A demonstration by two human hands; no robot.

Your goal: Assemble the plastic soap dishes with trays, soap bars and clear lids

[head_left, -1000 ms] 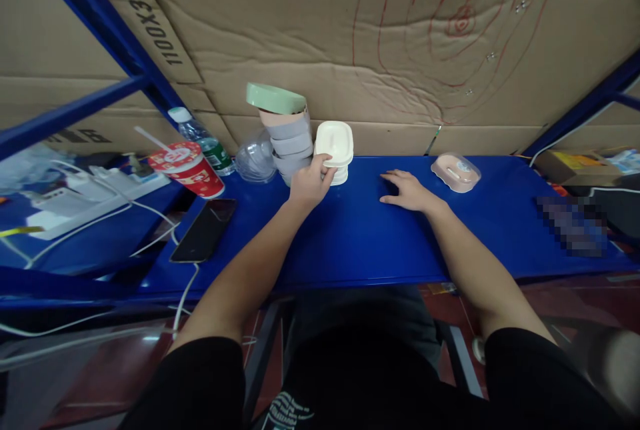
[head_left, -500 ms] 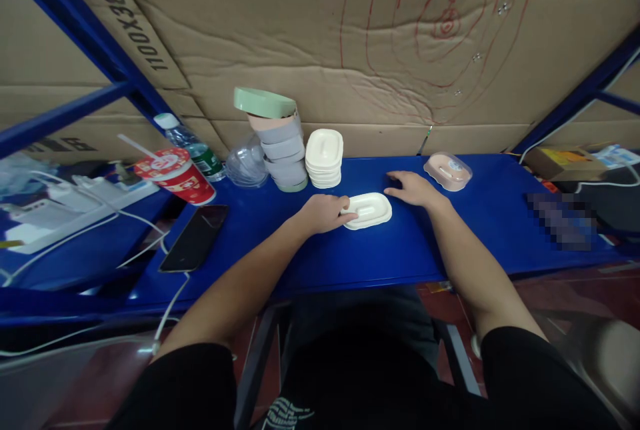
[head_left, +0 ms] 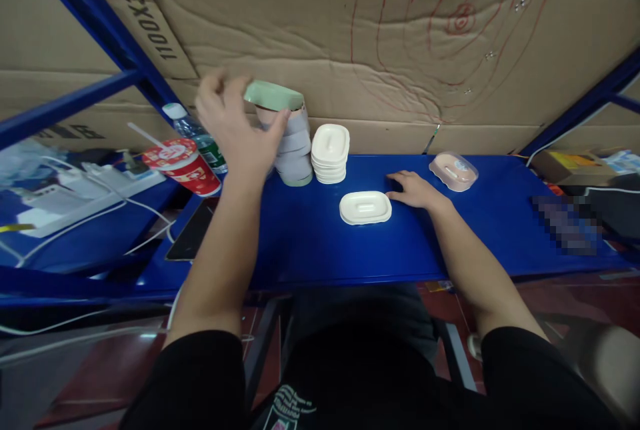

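Observation:
My left hand is raised at the leaning stack of oval bands, its fingers spread and slightly blurred. The thumb lies in front of the stack, close to the pale green band tilted on top; whether it touches is unclear. A cream oval lid-like piece with a raised bar lies flat on the table. Beside its right end rests my right hand, fingers loosely extended on the table, thumb at the piece's edge. Similar cream pieces are piled next to the bands.
A pink piece in a clear cover sits at the right on the blue table. To the left are a red cup with straw, a water bottle, a phone and a power strip. Cardboard stands behind.
My left hand has let go of the cream piece and moved up and left to the top of the band stack. My right hand stays beside the cream piece.

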